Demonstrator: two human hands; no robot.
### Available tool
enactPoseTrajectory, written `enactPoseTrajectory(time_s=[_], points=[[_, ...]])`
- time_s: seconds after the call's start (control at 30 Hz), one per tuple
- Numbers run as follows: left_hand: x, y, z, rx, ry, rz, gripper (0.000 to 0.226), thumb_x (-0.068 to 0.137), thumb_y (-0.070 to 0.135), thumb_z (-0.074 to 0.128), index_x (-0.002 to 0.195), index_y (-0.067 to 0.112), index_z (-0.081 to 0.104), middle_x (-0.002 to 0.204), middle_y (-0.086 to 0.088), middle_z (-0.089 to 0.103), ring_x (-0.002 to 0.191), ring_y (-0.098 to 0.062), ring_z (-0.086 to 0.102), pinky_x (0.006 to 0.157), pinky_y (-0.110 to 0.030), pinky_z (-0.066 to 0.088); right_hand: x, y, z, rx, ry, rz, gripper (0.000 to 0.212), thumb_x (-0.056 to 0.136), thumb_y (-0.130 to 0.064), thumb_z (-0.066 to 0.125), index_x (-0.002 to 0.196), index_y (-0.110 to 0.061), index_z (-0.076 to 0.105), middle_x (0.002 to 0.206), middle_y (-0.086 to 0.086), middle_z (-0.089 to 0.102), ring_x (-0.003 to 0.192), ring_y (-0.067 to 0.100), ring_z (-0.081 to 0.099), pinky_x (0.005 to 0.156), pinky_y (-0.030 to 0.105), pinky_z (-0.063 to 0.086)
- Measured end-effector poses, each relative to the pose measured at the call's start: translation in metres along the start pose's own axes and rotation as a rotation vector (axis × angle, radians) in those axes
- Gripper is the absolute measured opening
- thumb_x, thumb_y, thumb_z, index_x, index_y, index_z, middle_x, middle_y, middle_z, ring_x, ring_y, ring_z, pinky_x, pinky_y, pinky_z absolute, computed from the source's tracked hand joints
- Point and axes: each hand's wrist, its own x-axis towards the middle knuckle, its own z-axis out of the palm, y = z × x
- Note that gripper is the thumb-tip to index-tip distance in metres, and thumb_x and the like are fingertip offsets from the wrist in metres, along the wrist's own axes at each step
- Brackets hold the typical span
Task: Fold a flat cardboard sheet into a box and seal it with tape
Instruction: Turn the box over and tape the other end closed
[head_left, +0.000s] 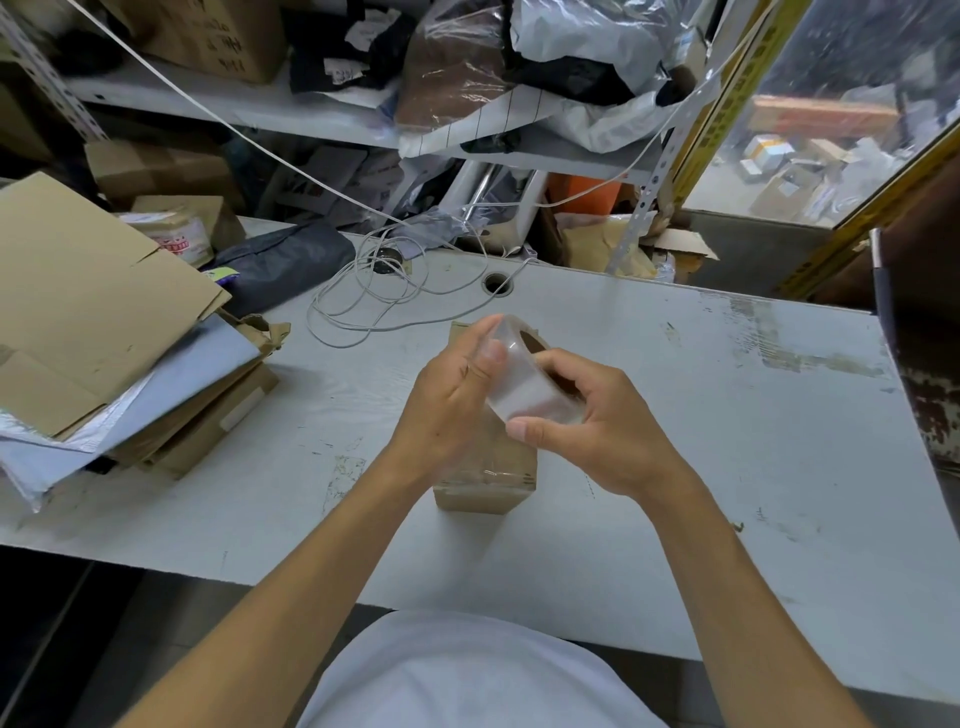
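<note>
1. Table (675, 415): bears box (485, 475) at centre, under both hands, ready for sealing.
2. Right hand (597, 415), at 3 o'clock of tape (524, 384): curled round roll, steadying.
3. Left hand (452, 395), at 9: fingers straight against roll, likely seeking tape's end.

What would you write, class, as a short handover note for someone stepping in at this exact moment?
Right hand: grips the clear roll of packing tape above the box.
Left hand: fingers straight, thumb on the roll's outer face.
Small brown cardboard box: folded, standing on the white table under both hands.
Done: box formed; clear tape already shows across its near top edge.
Left: finish taping; how much remains is hidden by the hands.
</note>
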Motion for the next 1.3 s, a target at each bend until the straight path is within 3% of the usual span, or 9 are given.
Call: enactPoseTrajectory(time_s=[0.1,0.23,0.33,0.47,0.6,0.7,0.87,1.03,1.3], points=[[-0.004,-0.002,0.002,0.132,0.019,0.118,0.063,0.09,0.055,0.051,0.144,0.023,0.048,0.134,0.008,0.056,0.122,-0.007,0.056,0.101,-0.034,0.05,0.004,0.0,0.003,0.026,0.017,0.028,0.025,0.078,-0.023,0.075,0.1,-0.017,0.065,0.087,0.005,0.066,0.081,0.027,0.063,0.072,0.049,0.054],[-0.005,0.001,-0.005,0.205,0.03,0.252,0.065,0.086,0.045,0.068,0.143,0.021,0.049,0.138,0.006,0.053,0.128,-0.011,0.051,0.104,-0.035,0.047,0.005,0.002,0.003,0.198,-0.051,0.028,0.029,0.078,-0.009,0.072,0.105,-0.006,0.06,0.093,0.019,0.061,0.081,0.029,0.061,0.073,0.048,0.053],[0.001,0.007,-0.016,0.295,-0.079,0.177,0.084,0.074,0.058,0.073,0.147,0.025,0.045,0.141,0.012,0.051,0.13,-0.003,0.048,0.108,-0.029,0.043,0.003,0.004,-0.006,0.123,-0.131,-0.017,0.027,0.08,-0.009,0.073,0.104,-0.008,0.061,0.093,0.017,0.059,0.084,0.036,0.057,0.07,0.049,0.05],[0.005,0.009,-0.018,0.275,-0.097,0.088,0.102,0.06,0.066,0.079,0.147,0.025,0.044,0.137,0.01,0.056,0.126,-0.007,0.053,0.106,-0.037,0.047,0.005,0.006,-0.012,0.083,-0.206,0.002,0.029,0.081,-0.01,0.07,0.11,-0.008,0.062,0.099,0.019,0.059,0.091,0.038,0.057,0.077,0.054,0.051],[-0.003,0.005,-0.003,0.362,0.015,0.239,0.102,0.065,0.05,0.088,0.149,0.015,0.042,0.148,0.002,0.049,0.135,-0.01,0.046,0.11,-0.031,0.041,0.012,-0.001,-0.007,0.313,-0.141,0.059,0.04,0.076,-0.008,0.051,0.112,0.005,0.06,0.1,0.033,0.057,0.088,0.035,0.057,0.074,0.044,0.047],[-0.01,-0.002,0.013,0.472,0.09,0.389,0.103,0.069,0.046,0.086,0.15,0.002,0.038,0.157,-0.011,0.036,0.147,-0.023,0.032,0.119,-0.033,0.032,0.017,-0.004,-0.002,0.318,0.007,0.102,0.027,0.086,-0.018,0.046,0.092,0.007,0.058,0.082,0.021,0.052,0.077,0.031,0.049,0.066,0.04,0.038],[-0.018,-0.009,0.02,0.605,0.309,0.605,0.077,0.083,0.035,0.075,0.139,-0.01,0.048,0.148,-0.025,0.045,0.142,-0.036,0.039,0.115,-0.046,0.037,0.018,-0.002,0.004,0.206,0.072,0.045,0.031,0.093,-0.022,0.045,0.094,0.005,0.06,0.08,0.022,0.055,0.074,0.023,0.052,0.066,0.036,0.042],[-0.021,-0.011,0.017,0.601,0.381,0.686,0.059,0.086,0.024,0.077,0.127,-0.012,0.058,0.138,-0.025,0.055,0.135,-0.039,0.049,0.109,-0.045,0.045,0.015,-0.002,0.004,0.24,0.04,0.02,0.025,0.092,-0.018,0.047,0.098,-0.001,0.063,0.083,0.01,0.059,0.076,0.018,0.055,0.068,0.03,0.045],[-0.027,-0.002,0.014,0.535,0.494,0.624,0.022,0.084,0.003,0.079,0.105,-0.004,0.073,0.11,-0.014,0.069,0.104,-0.029,0.064,0.094,-0.031,0.051,0.02,0.003,0.005,0.015,0.065,-0.051,0.013,0.091,-0.028,0.061,0.099,-0.02,0.066,0.08,0.003,0.062,0.073,0.027,0.056,0.066,0.053,0.048]])
